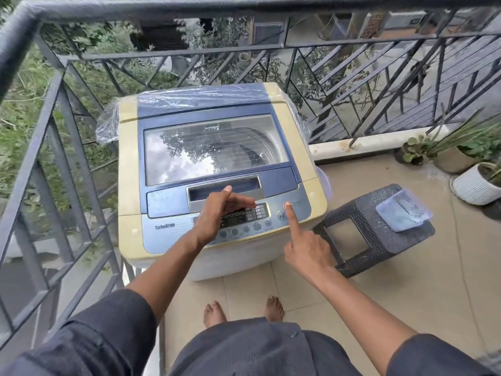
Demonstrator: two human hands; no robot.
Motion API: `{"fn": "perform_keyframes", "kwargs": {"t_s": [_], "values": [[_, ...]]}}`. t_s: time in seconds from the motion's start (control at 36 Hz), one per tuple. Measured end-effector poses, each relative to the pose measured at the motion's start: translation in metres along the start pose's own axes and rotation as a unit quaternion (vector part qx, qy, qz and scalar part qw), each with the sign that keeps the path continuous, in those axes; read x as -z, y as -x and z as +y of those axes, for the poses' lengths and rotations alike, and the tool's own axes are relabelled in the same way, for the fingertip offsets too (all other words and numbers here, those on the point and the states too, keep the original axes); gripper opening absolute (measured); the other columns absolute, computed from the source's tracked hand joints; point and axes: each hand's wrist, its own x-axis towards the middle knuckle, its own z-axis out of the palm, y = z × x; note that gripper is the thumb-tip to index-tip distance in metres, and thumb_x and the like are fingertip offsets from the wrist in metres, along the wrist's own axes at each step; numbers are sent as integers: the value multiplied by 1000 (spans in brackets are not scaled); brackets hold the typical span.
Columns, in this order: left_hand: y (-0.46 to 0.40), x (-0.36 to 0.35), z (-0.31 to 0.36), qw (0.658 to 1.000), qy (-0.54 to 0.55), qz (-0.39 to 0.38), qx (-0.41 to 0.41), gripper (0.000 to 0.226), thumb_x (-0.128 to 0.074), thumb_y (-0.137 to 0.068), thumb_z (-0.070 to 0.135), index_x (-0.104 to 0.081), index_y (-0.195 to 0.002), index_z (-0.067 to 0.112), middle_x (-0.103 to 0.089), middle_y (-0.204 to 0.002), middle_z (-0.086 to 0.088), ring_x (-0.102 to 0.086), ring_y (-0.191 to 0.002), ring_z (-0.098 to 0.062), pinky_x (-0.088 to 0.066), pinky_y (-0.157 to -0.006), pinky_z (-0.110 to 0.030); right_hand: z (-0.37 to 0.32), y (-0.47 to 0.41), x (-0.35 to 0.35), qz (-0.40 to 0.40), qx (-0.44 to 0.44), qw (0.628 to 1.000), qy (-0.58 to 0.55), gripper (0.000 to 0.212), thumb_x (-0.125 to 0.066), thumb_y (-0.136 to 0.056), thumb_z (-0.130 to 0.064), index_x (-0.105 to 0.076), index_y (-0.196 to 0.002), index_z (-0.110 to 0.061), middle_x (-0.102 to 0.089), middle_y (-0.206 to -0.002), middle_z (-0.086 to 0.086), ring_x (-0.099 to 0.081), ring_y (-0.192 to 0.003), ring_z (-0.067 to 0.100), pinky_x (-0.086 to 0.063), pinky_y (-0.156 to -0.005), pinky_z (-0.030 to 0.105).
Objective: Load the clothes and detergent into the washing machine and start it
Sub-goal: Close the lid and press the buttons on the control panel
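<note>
A cream and blue top-loading washing machine (311, 191) stands in the balcony corner with its glass lid (217, 147) closed. The glass reflects sky and leaves, and I cannot tell what is in the drum. My left hand (217, 213) hovers over the control panel (257, 213), thumb raised and fingers reaching right, holding nothing. My right hand (306, 248) points with a straight index finger, whose tip touches a button (287, 204) at the panel's right end. Its other fingers are curled.
A dark plastic stool (360, 234) stands right of the machine with a pale blue plastic container (404, 213) on top. Potted plants (477, 185) sit at the far right. A metal railing (54, 104) encloses the left and back. My bare feet (244, 310) are on the tiles.
</note>
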Motion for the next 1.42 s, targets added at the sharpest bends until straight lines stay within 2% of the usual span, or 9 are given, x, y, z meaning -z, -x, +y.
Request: {"fn": "perform_keyframes", "kwargs": {"t_s": [0.25, 0.42, 0.61, 0.75, 0.97, 1.06, 1.22, 1.31, 1.42], "values": [[0, -2, 1, 1000, 8, 4, 1, 76, -24, -107, 47, -77, -114, -7, -80, -114, -19, -75, -116, -30, -55, -107, -34, 3, 2, -6, 3, 4, 1000, -20, 109, -56, -91, -20, 28, -155, -49, -56, -76, 7, -53, -63, 30, -45, -61, 35], [0, -5, 2, 1000, 9, 14, 18, 74, -25, -105, 46, -78, -114, -4, -81, -113, -16, -75, -116, -28, -52, -111, -38, 6, -2, -8, 12, 9, 999, -36, 110, -58, -88, -17, 22, -156, -52, -60, -78, 9, -64, -71, 35, -50, -61, 36], [-1, -6, 2, 1000, 6, 23, 16, 74, -24, -105, 45, -78, -114, -5, -80, -113, -17, -75, -115, -28, -53, -111, -41, 14, -5, -3, -2, 28, 1000, -8, 116, -61, -87, -19, 28, -152, -56, -62, -77, 9, -62, -66, 32, -54, -61, 38], [0, -7, 1, 999, 8, 29, 15, 74, -25, -104, 45, -78, -113, -5, -81, -112, -17, -75, -115, -29, -52, -112, -43, 17, -6, 1, -10, 33, 999, 17, 116, -60, -87, -20, 30, -152, -53, -60, -77, 8, -57, -67, 32, -47, -63, 36], [2, -8, 0, 999, -6, 37, 8, 73, -24, -106, 45, -78, -113, -4, -81, -113, -16, -75, -116, -30, -50, -114, -49, 17, -7, 3, -16, 30, 999, 16, 116, -61, -86, -20, 28, -153, -54, -58, -76, 7, -57, -66, 30, -47, -63, 36], [2, -8, -1, 999, -5, 38, 8, 73, -25, -106, 45, -78, -114, -4, -81, -113, -17, -75, -116, -30, -51, -114, -47, 14, -5, 2, -19, 28, 999, -3, 115, -62, -87, -23, 26, -154, -52, -60, -77, 7, -59, -66, 29, -50, -61, 35], [0, -8, 0, 1000, 9, 28, 12, 74, -26, -106, 45, -77, -115, -7, -80, -114, -19, -75, -116, -30, -53, -112, -41, 3, 6, 3, -2, -1, 999, -38, 104, -58, -93, -23, 19, -158, -49, -43, -65, -2, -46, -58, 24, -35, -55, 32], [-1, -8, 3, 1000, 7, 20, 11, 75, -26, -105, 47, -76, -116, -8, -80, -114, -19, -75, -115, -28, -55, -108, -33, -2, 9, 1, -1, 12, 999, -39, 99, -55, -94, -23, 13, -160, -48, -44, -63, -2, -40, -52, 17, -38, -54, 33], [-2, -7, 5, 1000, -6, 16, 6, 75, -26, -105, 48, -77, -114, -8, -80, -111, -19, -76, -113, -28, -56, -106, -31, -9, 15, 0, -11, 49, 998, -31, 94, -52, -94, -23, 8, -162, -45, -40, -61, -5, -48, -59, 25, -42, -60, 35]]}}
